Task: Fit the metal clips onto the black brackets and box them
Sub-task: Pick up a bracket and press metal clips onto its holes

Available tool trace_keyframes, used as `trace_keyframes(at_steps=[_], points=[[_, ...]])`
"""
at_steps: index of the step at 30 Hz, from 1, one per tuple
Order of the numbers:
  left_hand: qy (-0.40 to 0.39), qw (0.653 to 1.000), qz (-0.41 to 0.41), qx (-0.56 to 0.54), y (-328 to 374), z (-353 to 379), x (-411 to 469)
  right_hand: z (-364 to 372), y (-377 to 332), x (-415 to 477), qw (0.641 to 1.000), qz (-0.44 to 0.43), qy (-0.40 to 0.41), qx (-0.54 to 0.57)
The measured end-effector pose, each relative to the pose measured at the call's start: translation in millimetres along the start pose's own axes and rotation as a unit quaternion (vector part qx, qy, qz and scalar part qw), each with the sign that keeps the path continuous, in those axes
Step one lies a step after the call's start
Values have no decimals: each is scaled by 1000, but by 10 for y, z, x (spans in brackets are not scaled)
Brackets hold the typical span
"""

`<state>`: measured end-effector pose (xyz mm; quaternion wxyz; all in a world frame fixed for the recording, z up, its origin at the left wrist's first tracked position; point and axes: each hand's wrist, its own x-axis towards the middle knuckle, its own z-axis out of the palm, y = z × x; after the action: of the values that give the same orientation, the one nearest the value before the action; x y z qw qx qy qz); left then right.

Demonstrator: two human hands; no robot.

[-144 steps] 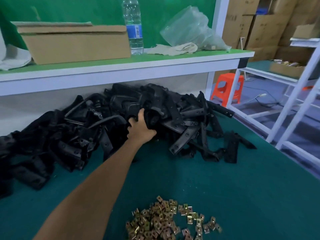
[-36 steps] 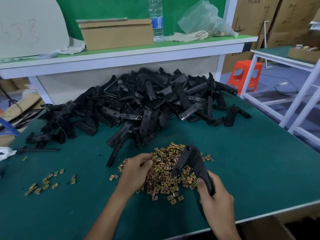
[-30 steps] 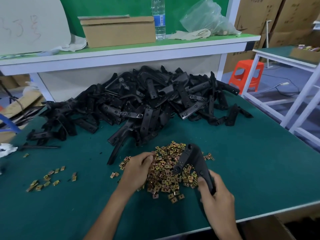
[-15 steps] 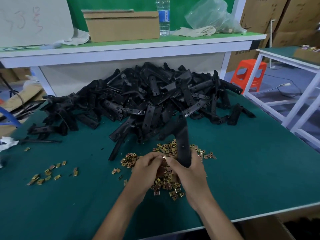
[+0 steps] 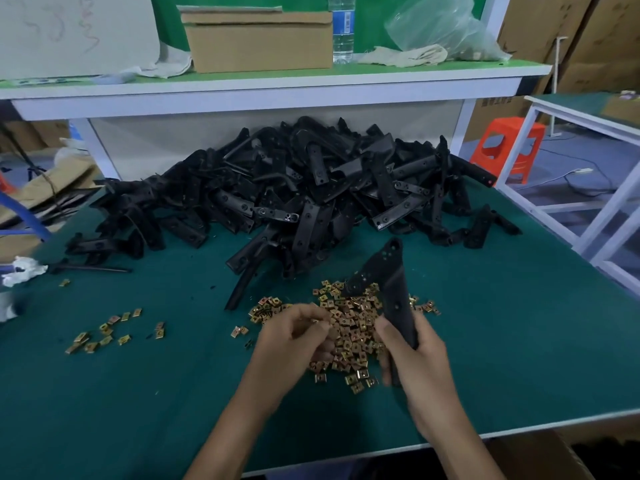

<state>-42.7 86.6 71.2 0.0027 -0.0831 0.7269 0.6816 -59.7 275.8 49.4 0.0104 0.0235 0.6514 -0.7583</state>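
Observation:
A heap of black brackets (image 5: 311,188) fills the back of the green table (image 5: 519,341). In front of it lies a pile of small brass-coloured metal clips (image 5: 349,327). My right hand (image 5: 415,355) grips one black bracket (image 5: 391,275) by its lower end, and the bracket stands tilted over the clip pile. My left hand (image 5: 294,337) is at the pile's left edge, fingers curled and pinching a clip out of it; the clip itself is mostly hidden by my fingertips.
A few loose clips (image 5: 104,332) lie to the left. A cardboard box (image 5: 258,43), a water bottle (image 5: 343,29) and a plastic bag (image 5: 443,26) stand on the shelf behind. An open carton (image 5: 540,455) sits below the table's front edge. An orange stool (image 5: 509,147) is at the right.
My hands had met at the bracket over the pile; now the left hand has drawn back left into the clips. The right hand has tilted the bracket to the right.

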Motion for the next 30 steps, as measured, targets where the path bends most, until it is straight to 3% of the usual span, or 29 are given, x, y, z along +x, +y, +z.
trace_keyframes(at_steps=[6, 14, 24, 30], points=[[-7, 993, -10, -114, 145, -34, 52, -266, 198, -146, 999, -18, -1, -45], [20, 993, 15, -111, 182, 127, 65, -260, 278, -227, 998, -14, -8, -62], [-20, 998, 13, -66, 143, 199, 33, -236, 252, -264, 995, -11, -16, -96], [-17, 990, -16, -141, 152, 209, 30, -245, 214, -283, 994, -11, -34, -101]])
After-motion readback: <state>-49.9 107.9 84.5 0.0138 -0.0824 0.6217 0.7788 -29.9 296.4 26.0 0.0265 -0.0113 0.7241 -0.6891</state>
